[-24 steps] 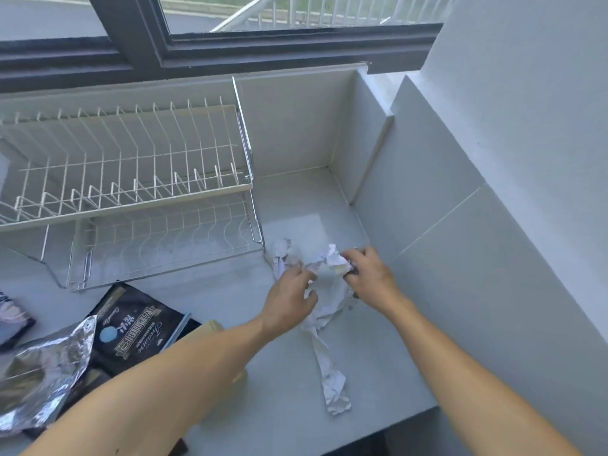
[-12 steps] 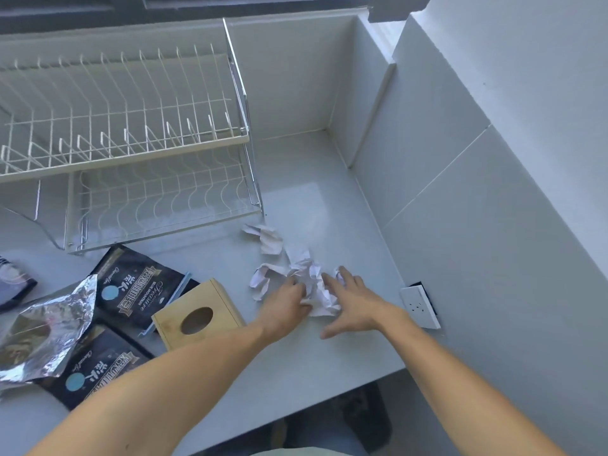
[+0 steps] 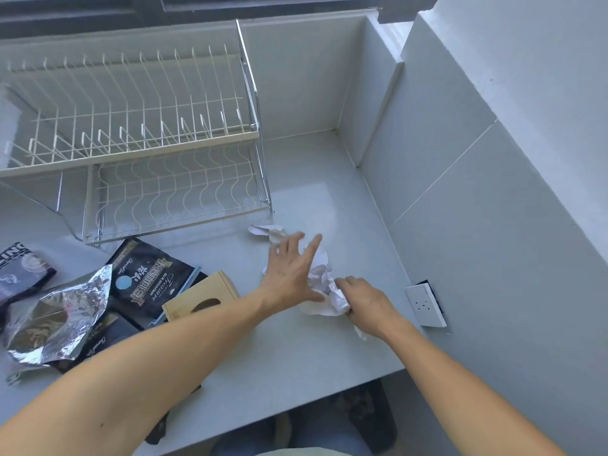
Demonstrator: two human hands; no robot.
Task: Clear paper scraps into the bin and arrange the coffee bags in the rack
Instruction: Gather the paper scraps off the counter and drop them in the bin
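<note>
White crumpled paper scraps [image 3: 320, 274] lie on the grey counter [image 3: 296, 357] right of centre. My left hand [image 3: 289, 269] rests flat over them with fingers spread, reaching toward a loose scrap [image 3: 263, 230] near the rack's corner. My right hand [image 3: 365, 299] is closed on a wad of the paper [image 3: 339, 299]. Black coffee bags [image 3: 148, 281] lie at the left, one more purple bag [image 3: 19, 274] at the far left and a torn silver foil bag [image 3: 56, 314] on top. The white two-tier wire rack [image 3: 138, 139] stands at the back left with nothing in it.
A small wooden box with an oval hole [image 3: 200, 299] sits between the coffee bags and my left arm. A white wall socket [image 3: 426, 304] is on the tiled wall at the right. The counter's front edge runs below my arms; a dark object lies on the floor beneath.
My left hand has opened and slid farther over the scraps toward the rack. My right hand has closed around a wad of paper and drawn it nearer. The view has shifted slightly.
</note>
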